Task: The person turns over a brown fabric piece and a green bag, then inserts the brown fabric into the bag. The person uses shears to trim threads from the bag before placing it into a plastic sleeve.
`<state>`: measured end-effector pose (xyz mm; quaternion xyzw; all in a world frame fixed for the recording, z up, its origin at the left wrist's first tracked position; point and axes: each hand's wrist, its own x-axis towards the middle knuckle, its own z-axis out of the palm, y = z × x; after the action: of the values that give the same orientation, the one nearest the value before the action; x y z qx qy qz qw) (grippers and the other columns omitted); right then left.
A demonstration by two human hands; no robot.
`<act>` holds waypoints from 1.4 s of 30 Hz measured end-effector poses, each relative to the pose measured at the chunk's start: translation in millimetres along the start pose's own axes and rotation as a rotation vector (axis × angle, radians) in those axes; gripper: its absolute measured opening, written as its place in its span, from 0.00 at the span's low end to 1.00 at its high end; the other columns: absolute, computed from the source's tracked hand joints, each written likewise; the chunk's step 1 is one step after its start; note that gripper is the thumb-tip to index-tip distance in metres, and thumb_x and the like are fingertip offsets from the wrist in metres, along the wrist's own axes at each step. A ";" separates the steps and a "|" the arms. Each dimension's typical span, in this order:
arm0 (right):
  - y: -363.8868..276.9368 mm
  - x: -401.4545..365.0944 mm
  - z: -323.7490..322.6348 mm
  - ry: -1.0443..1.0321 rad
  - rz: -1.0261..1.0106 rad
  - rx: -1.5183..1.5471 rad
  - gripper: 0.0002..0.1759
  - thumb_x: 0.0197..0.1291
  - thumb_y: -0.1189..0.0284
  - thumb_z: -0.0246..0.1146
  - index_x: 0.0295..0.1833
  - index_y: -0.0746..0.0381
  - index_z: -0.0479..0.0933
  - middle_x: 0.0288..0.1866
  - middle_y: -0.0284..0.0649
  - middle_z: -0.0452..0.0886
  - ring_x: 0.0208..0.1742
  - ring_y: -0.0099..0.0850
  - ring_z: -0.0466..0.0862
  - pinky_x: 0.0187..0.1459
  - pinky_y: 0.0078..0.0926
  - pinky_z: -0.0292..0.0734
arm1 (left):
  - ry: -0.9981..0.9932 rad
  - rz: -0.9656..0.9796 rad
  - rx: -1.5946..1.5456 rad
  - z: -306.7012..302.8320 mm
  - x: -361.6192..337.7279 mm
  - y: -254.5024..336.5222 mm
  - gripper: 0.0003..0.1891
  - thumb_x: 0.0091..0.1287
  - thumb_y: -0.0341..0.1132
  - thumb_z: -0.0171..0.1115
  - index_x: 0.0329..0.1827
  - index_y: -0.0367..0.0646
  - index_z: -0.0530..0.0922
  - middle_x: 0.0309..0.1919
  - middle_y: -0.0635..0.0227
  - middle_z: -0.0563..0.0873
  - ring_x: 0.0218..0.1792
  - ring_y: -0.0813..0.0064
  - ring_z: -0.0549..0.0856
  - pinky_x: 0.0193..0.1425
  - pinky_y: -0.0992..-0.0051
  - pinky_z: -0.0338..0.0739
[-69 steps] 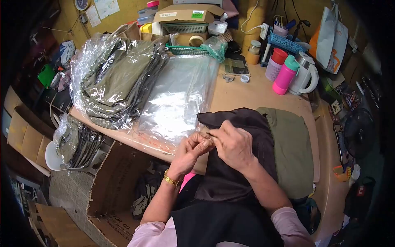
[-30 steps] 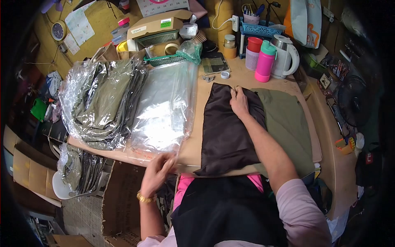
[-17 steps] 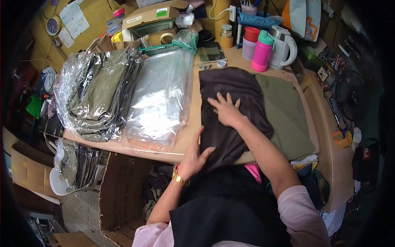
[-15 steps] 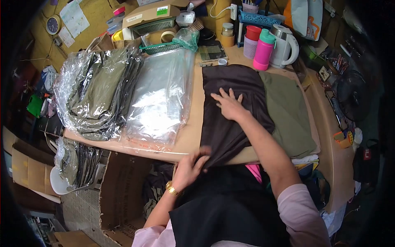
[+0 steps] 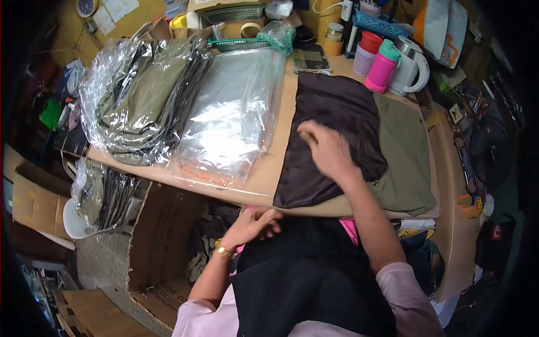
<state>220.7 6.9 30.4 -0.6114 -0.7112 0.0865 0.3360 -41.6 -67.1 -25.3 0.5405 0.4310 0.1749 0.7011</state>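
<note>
The dark brown cloth (image 5: pixel 337 106) is now spread flat on the table (image 5: pixel 264 188), reaching from the near edge to well beyond the fingertips. The right hand (image 5: pixel 328 150) is laid on its middle. The fingers are stretched out and kept close together, clamped on nothing, though they are blurred by motion. Half a second ago they were fanned wide on the same spot.

The near corner, gripped until then by the left hand (image 5: pixel 255 222), has been let go. That hand is now held below the table edge, apart from the cloth. Its fingers are loosely curled, and whether anything is pinched in them cannot be told.

The cloth is thus pressed by one hand only, and its near hem lies straight. An olive cloth (image 5: pixel 407 149) is partly covered just right of the right fingers. A stack of clear plastic bags (image 5: pixel 230 118) lies to their left.
</note>
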 end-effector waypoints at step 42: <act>-4.5 -76.6 41.4 -0.057 -0.078 0.007 0.13 0.58 0.71 0.70 0.42 0.61 0.72 0.35 0.44 0.83 0.37 0.49 0.86 0.39 0.47 0.79 | 0.511 0.110 -1.097 57.1 18.3 -21.1 0.07 0.76 0.31 0.61 0.48 0.36 0.81 0.44 0.65 0.87 0.51 0.72 0.89 0.55 0.79 0.88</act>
<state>195.0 -53.3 -27.2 -0.5791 -0.7436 0.0934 0.3209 9.3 -96.3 -49.6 0.0628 0.4041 0.5316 0.7417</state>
